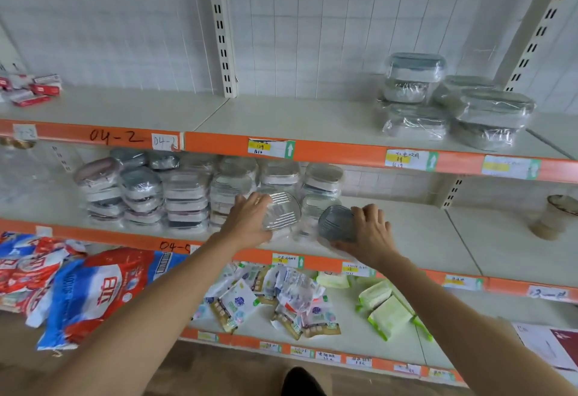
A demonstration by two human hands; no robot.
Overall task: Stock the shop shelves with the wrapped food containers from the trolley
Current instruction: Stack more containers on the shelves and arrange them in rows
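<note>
On the middle shelf (pixel 422 233) my left hand (pixel 250 220) holds a clear wrapped container (pixel 283 211) standing on its edge, ribbed face toward me. To its right, my right hand (pixel 369 233) grips a grey-lidded wrapped container (pixel 336 223), also tilted on edge near the shelf front. Behind and left of them stand several stacks of wrapped containers (pixel 184 195). More wrapped grey-lidded containers (pixel 453 105) sit piled on the top shelf at the right. The trolley is out of view.
Orange price rails (pixel 344 150) edge each shelf. Red and blue bags (pixel 87 289) and small packets (pixel 266 298) fill the lower shelf. A paper cup (pixel 552 217) stands at the middle shelf's right. Red boxes (pixel 34 89) lie top left.
</note>
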